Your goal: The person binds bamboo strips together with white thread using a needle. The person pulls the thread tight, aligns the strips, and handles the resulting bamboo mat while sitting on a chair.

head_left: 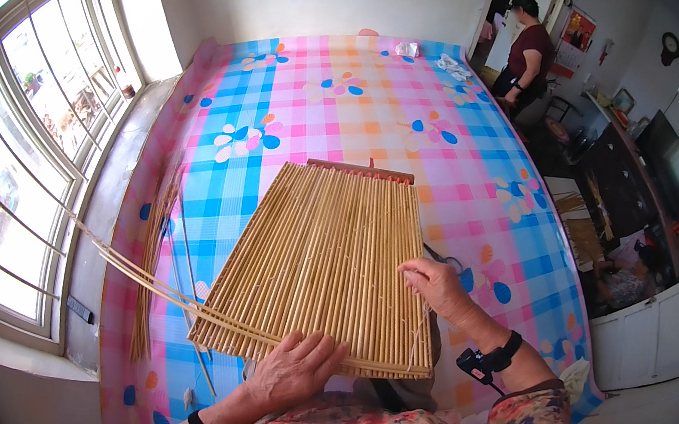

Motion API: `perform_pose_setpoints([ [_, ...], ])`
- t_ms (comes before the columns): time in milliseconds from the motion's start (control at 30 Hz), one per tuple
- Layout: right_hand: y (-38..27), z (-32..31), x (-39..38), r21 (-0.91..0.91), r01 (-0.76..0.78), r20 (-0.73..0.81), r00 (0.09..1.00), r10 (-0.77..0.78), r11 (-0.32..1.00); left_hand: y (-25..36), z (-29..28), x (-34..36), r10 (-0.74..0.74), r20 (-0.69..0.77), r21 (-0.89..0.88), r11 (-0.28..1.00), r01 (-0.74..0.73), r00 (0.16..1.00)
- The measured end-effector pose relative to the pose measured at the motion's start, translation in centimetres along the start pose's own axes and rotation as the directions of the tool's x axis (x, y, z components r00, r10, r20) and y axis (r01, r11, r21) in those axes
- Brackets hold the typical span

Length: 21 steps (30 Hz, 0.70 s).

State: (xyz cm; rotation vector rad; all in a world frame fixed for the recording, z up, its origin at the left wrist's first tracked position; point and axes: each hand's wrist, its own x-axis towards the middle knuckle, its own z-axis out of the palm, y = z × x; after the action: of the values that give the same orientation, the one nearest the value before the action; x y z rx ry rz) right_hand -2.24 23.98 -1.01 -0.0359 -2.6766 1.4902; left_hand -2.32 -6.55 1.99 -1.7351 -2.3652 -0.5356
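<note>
A mat of narrow pale-yellow rods [318, 244] lies in front of me, its far edge against a brown bar [358, 169]. Long, thin strips [144, 270] reach from the left across its near edge. My left hand [295, 371] is closed over these strips at that edge. My right hand [433, 288] is pinched at the mat's right edge, beside a thin pale cord running down that side; the cord at the fingertips is too small to make out clearly.
A checked, flowered sheet [304, 94] covers the broad surface. Loose strips [145, 297] lie left, by a barred window [20, 167]. A person in maroon [530, 57] stands at back right, near a cabinet [614, 172]. White cloth [454, 66] lies at the far edge.
</note>
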Motion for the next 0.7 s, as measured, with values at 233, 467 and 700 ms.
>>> perform_pose_setpoints([
  [233, 0.7, -0.5, -2.0, 0.106, -0.088, -0.101, 0.99, 0.099, 0.99, -0.3, 0.2, -0.1, 0.034, 0.041, -0.021, 0.999, -0.033, 0.999],
  [467, -0.5, 0.6, -4.5, -0.178, 0.122, -0.257, 0.952, -0.166, 0.976, 0.0, 0.5, 0.1, 0.013, -0.002, 0.078, 0.997, -0.013, 1.0],
  [700, -1.0, 1.5, -6.8, -0.136, 0.229, -0.307, 0.916, -0.261, 0.964, -0.6, 1.3, -0.5, 0.015, -0.018, 0.11, 0.994, -0.013, 1.0],
])
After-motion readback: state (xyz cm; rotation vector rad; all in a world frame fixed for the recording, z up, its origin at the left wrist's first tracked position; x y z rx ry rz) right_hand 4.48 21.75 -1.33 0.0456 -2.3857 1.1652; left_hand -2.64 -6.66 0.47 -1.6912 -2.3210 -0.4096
